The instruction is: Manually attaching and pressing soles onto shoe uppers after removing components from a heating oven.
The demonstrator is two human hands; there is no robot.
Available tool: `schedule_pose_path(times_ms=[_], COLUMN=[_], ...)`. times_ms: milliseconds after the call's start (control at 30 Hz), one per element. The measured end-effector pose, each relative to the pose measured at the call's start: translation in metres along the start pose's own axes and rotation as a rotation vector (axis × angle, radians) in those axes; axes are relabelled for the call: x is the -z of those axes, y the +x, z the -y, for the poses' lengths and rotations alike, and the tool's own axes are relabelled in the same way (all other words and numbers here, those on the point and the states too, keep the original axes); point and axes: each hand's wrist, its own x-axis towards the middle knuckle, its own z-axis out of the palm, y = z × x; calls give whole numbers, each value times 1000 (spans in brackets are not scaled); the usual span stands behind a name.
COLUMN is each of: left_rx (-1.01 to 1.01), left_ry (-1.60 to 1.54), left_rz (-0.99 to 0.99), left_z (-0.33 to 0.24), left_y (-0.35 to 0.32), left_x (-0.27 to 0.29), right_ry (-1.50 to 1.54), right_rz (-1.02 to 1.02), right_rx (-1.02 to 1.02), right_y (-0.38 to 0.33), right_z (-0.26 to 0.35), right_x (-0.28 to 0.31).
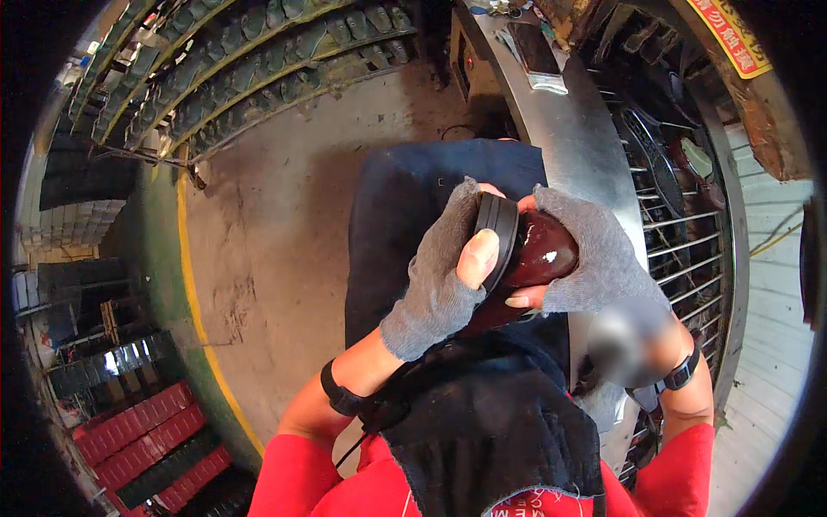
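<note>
Snugly, left hand around grooved black sole, right hand around glossy maroon shoe

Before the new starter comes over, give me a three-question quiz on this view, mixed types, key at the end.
1. Multiple choice: the left hand grips a) a brush, b) the black sole, c) a hammer.
2. True or false: the right hand is on the glossy dark red shoe.
3. Short answer: on which side of the person does the metal bench run?

Key: 1. b; 2. true; 3. the right.
</note>
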Motion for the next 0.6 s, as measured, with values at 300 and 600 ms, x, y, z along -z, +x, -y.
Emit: schedule_pose_path(times_ms=[300, 600], left_rx=[-9, 128], left_ry=[91, -40], left_rz=[-3, 283], left_z=[-7, -46], left_y=[-21, -43], left_x=[4, 21], right_ry=[85, 87], right_rz=[36, 22], right_rx=[-64, -28], right_y=[7, -34], right_z=[22, 54], right_x=[-8, -15])
